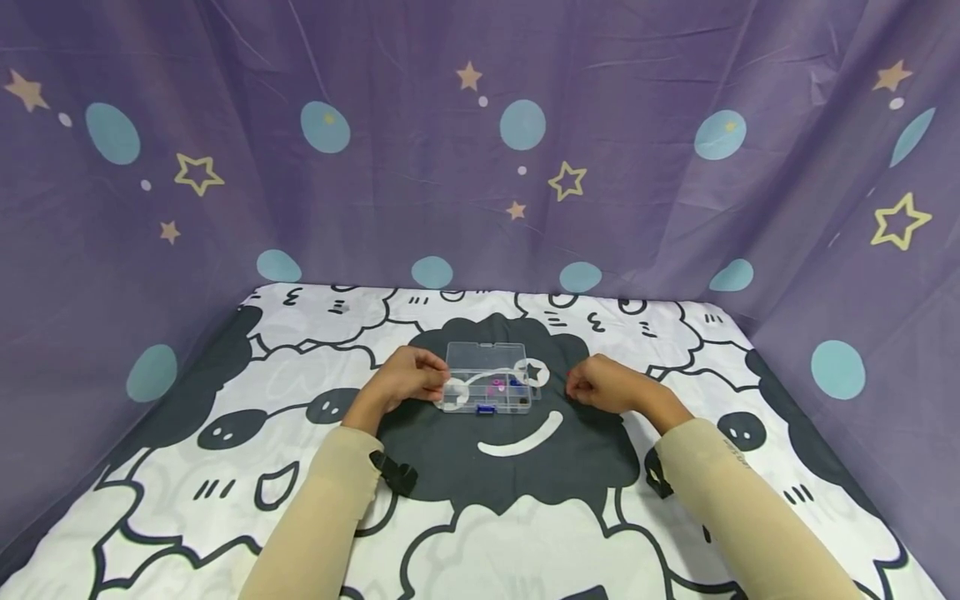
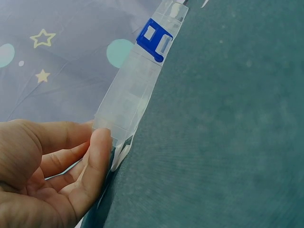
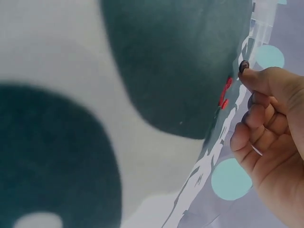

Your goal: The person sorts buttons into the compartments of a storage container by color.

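A clear plastic compartment box (image 1: 461,407) stands on the dark part of the cloth, its lid (image 1: 480,355) raised at the back. Inside it are small pink pieces (image 1: 496,386), blue pieces (image 1: 514,382) and a dark piece (image 1: 523,401). My left hand (image 1: 411,377) pinches the box's left end between thumb and fingers; the left wrist view shows the box's blue latch (image 2: 154,40) beyond the fingertips. To the right of the box, my right hand (image 1: 606,385) pinches a small dark button (image 3: 243,66) at its fingertips. Small red pieces (image 3: 224,97) lie on the cloth near that hand.
A cloth (image 1: 517,550) printed with black and white sheep covers the table. Purple curtains (image 1: 420,167) with stars and blue dots hang behind it and at both sides. Dark straps (image 1: 393,475) sit at the sleeves.
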Motion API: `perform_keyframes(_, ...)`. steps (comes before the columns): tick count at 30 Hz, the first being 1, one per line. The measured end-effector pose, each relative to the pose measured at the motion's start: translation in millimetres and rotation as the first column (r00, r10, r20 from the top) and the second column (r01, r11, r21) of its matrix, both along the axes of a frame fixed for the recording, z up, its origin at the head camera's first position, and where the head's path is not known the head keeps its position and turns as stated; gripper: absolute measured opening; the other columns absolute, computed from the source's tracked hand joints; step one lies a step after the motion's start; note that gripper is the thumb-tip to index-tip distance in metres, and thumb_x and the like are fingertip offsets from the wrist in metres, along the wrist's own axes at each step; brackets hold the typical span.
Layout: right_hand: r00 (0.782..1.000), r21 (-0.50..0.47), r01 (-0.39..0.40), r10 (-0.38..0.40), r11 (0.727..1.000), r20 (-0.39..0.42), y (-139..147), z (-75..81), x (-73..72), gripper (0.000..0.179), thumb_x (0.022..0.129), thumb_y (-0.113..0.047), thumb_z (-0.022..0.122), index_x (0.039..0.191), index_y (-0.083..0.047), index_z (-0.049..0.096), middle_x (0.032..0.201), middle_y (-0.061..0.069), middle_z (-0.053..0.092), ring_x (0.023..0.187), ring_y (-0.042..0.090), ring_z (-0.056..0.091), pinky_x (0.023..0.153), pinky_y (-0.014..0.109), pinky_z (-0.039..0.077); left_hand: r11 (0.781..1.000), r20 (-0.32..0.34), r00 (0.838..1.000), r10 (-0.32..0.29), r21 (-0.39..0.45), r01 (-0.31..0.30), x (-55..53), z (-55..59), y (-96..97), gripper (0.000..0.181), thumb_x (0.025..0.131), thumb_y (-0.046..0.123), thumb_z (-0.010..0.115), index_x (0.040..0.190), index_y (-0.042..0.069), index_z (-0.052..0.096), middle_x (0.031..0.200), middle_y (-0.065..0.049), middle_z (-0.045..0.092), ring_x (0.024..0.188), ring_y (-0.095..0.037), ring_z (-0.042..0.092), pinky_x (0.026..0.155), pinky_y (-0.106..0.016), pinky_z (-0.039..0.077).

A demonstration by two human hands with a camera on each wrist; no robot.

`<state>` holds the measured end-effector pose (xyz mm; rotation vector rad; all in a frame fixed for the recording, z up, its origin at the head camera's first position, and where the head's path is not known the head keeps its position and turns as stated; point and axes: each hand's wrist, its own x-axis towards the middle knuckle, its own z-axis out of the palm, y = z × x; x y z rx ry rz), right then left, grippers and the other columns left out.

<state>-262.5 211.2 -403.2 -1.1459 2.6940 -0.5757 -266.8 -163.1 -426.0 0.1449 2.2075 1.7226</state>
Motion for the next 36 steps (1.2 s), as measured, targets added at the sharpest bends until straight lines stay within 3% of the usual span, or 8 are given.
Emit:
perform_keyframes(9,1.000,-0.041,0.002,-0.003,0.999,-0.022,-4.3,4.1,-1.3,0.011,0.094,0.001,0.067,0.088,-0.006,0.074,0.070,-0.011,0.060,0.062,0.003,0.050,0.058,0.024,0.048,1.000,0.005,1.000,0.005,0.007,-0.005,-1.8,0.6,-0.5,0.021,0.096,0.000,0.069,0.115,-0.008,0.067,0.102,-0.019,0.068,0.071,-0.020,0.071,0.067,-0.031,0.064)
perform_keyframes(18,0.999,-0.046,0.035,-0.034,0.998,0.021,-9.6,10.7,-1.4,0.009,0.095,-0.001,0.067,0.091,-0.005,0.074,0.068,-0.011,0.061,0.056,0.003,0.052,0.056,0.024,0.049,1.000,0.005,1.000,-0.007,0.009,0.007,-1.3,0.5,-0.5,0.023,0.097,0.001,0.068,0.117,-0.010,0.065,0.104,-0.020,0.067,0.073,-0.020,0.072,0.069,-0.032,0.064)
perform_keyframes(28,0.999,-0.065,0.020,-0.023,0.998,-0.039,-17.0,18.8,-1.5,0.009,0.094,-0.001,0.068,0.089,-0.005,0.074,0.067,-0.012,0.060,0.056,0.001,0.052,0.059,0.024,0.050,1.000,-0.007,1.000,-0.008,0.005,0.008,0.4,1.3,-1.1,0.023,0.097,0.001,0.069,0.117,-0.010,0.065,0.106,-0.022,0.067,0.073,-0.020,0.072,0.069,-0.032,0.065)
perform_keyframes(36,0.999,-0.059,0.037,-0.038,0.998,-0.028,-21.4,24.9,1.8,0.010,0.095,-0.001,0.065,0.091,-0.003,0.074,0.068,-0.011,0.061,0.056,0.002,0.052,0.059,0.024,0.049,1.000,-0.004,1.000,0.001,0.008,-0.001,-0.4,0.2,-1.2,0.023,0.097,0.001,0.069,0.117,-0.010,0.065,0.105,-0.020,0.067,0.073,-0.020,0.072,0.069,-0.032,0.065)
